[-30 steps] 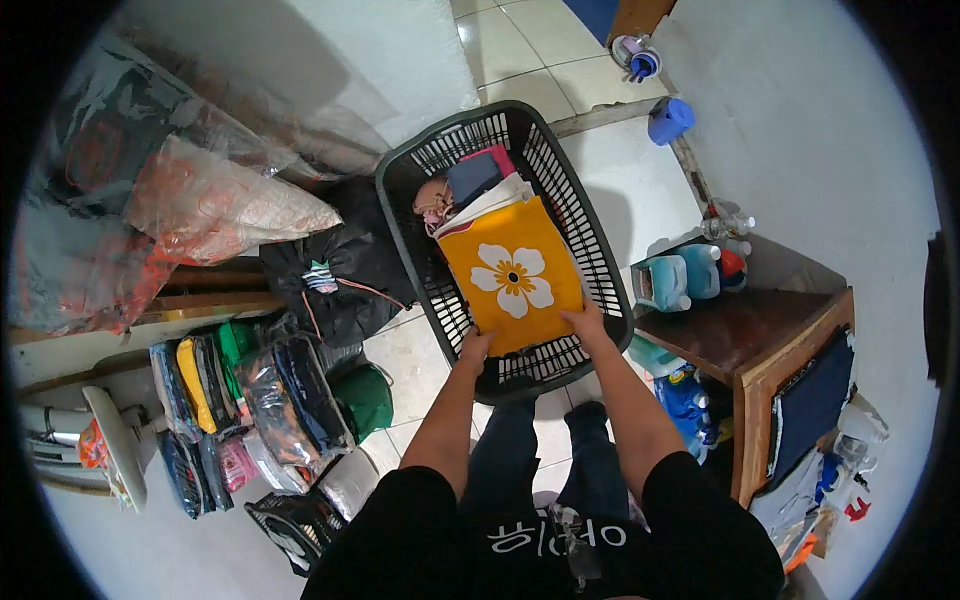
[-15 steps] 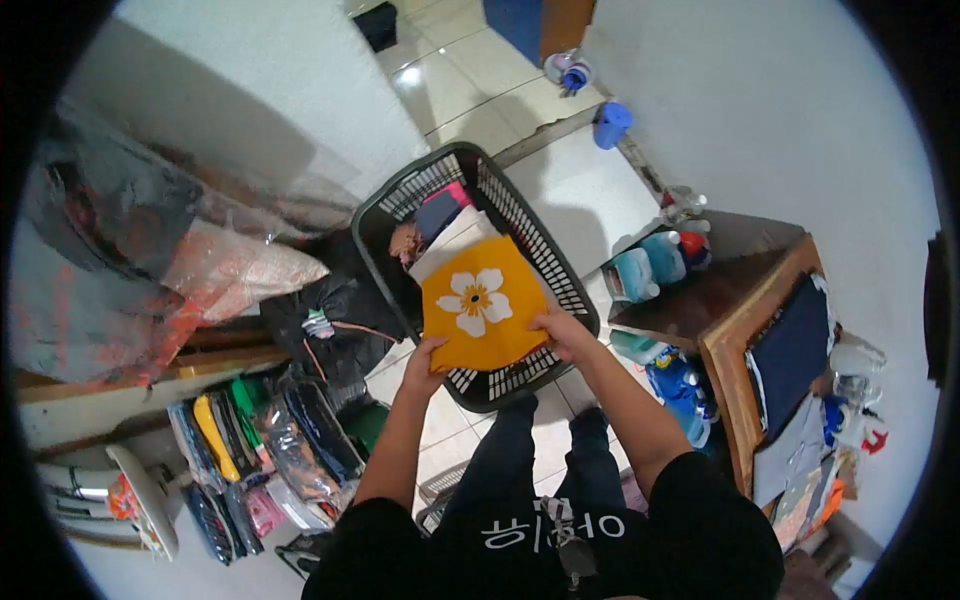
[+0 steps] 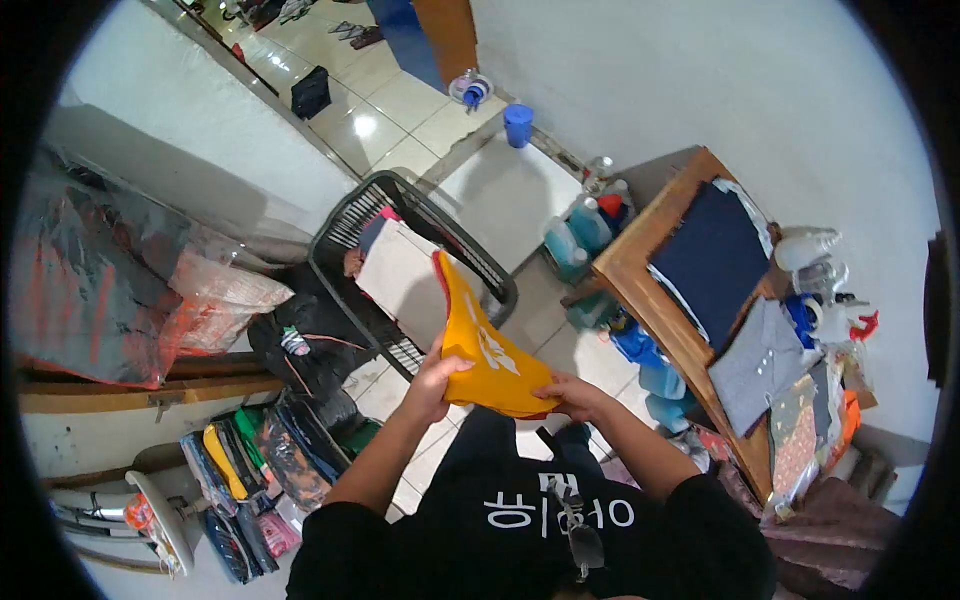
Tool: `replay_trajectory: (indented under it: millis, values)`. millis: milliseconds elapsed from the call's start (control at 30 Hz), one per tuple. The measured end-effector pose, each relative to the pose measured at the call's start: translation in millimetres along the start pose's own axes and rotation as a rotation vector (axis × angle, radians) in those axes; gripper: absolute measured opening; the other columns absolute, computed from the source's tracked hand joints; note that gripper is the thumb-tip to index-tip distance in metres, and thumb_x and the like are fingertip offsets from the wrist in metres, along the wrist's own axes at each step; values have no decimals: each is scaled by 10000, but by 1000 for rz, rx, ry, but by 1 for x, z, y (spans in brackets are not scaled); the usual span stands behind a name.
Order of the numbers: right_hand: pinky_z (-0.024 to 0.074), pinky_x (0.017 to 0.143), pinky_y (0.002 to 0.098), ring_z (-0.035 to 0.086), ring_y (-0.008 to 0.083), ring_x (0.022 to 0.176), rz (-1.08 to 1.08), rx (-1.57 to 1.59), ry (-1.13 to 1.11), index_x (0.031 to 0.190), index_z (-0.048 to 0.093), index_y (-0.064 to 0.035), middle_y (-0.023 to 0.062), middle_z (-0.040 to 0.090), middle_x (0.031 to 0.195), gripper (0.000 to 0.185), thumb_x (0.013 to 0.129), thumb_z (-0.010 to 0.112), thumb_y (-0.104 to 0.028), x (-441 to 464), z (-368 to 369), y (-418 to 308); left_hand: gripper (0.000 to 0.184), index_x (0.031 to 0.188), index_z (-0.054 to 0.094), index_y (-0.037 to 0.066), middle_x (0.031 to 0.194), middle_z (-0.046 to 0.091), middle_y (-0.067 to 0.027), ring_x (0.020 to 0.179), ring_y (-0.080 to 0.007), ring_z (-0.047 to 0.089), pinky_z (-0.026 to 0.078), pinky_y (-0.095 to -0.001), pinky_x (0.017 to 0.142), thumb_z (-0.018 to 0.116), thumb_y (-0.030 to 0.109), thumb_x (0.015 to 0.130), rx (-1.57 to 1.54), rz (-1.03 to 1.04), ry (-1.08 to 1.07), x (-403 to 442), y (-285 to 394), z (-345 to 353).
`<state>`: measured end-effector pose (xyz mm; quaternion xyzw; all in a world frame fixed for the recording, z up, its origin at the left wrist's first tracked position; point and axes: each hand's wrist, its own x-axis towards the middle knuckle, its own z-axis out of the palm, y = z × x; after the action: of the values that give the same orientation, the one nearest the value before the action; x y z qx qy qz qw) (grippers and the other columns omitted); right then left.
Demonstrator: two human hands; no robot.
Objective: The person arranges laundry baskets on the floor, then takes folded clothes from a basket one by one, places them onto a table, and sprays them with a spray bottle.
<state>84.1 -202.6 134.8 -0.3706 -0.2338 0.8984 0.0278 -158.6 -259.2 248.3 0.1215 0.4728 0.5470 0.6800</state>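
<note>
A folded yellow cloth [image 3: 482, 350] with a white flower print hangs between my hands, tilted, with a red edge along one side. My left hand [image 3: 434, 382] grips its left side, thumb on top. At its lower right corner, my right hand [image 3: 574, 396] is closed on it. Just beyond the cloth stands a dark plastic laundry basket [image 3: 478, 256]. Inside lies a folded white cloth [image 3: 400, 275], with pink and dark fabric partly showing behind it. The cloth in my hands overlaps the basket's near edge in view.
On the right, a wooden table [image 3: 640, 225] bears a dark blue folded cloth [image 3: 715, 265], a grey cloth [image 3: 757, 365] and bottles. Bottles of blue liquid [image 3: 580, 235] stand beside it. A black bag [image 3: 275, 330] and packed clothes [image 3: 230, 450] lie left. A blue cup [image 3: 518, 125] stands near the step.
My hands have lifted the yellow cloth back from over the basket, toward my body, and tilted it. The white cloth in the basket is now uncovered. My view has turned right.
</note>
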Motion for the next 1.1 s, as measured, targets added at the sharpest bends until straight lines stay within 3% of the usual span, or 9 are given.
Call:
replay_trajectory:
  millis: [133,267,367,467,567,733,867,967,1100]
  values:
    - [375,978,376,477,232,1143,-115,-339,207,1355,288,-39,132,512,1204,741,747,691,-172,-83,-53,-2,746,1367,272,45,1233,469,-139,1130,-256,473,379,-351,966,547,50,674,132,-173,-163,-16,-4,77]
    - [296,1034,374,337,237,1271,-917,-962,624,1434,93,-64,166,351,1372,1026,655,759,-92,-158,-102,-48,753,1345,308,0,1273,466,-143,1141,-263,491,355,-342,1000,531,32,626,133,-334,-454,-26,-11,162]
    - [291,1039,365,287,233,1303,-906,-789,522,1439,83,-75,152,280,1420,1041,643,752,-35,-216,-130,-69,831,1345,319,-11,1275,470,-155,1177,-266,463,327,-352,1025,575,37,556,249,-483,-650,-19,-25,217]
    - [391,960,326,465,213,1163,-760,-273,114,1368,302,-48,99,456,1301,766,710,694,-39,-278,-153,-58,875,1350,320,-15,1285,468,-159,1201,-270,448,316,-360,1034,599,46,524,350,-589,-813,-15,-41,271]
    - [428,909,305,542,166,1027,-641,-240,389,1269,448,-45,60,581,1119,544,772,666,-71,-323,-188,-13,860,1351,319,-16,1281,472,-158,1195,-272,454,320,-358,1031,596,55,539,383,-630,-894,-11,-61,308]
    - [461,848,290,572,153,972,-781,36,520,1213,490,-30,56,599,1085,431,819,639,-124,-415,-184,33,812,1340,330,-18,1252,487,-152,1164,-255,477,338,-342,1019,602,92,583,483,-561,-998,-3,-93,351]
    - [472,820,287,589,159,935,-772,-181,913,1217,485,-10,72,604,1080,474,804,671,-151,-469,-184,28,758,1339,333,9,1246,482,-126,1168,-225,468,345,-331,1014,608,109,640,538,-485,-998,16,-131,361]
    - [479,795,292,590,159,916,-729,-689,1177,1199,496,7,103,610,1057,486,790,690,-168,-499,-200,-15,718,1348,326,40,1256,470,-113,1182,-212,453,349,-327,1010,594,78,683,485,-392,-986,28,-166,366]
    - [482,779,337,610,224,888,-581,-1075,1241,1205,498,-12,167,612,1046,540,757,709,-227,-498,-226,-100,684,1364,305,68,1265,461,-113,1165,-207,459,373,-322,986,565,39,732,398,-239,-859,66,-211,360]
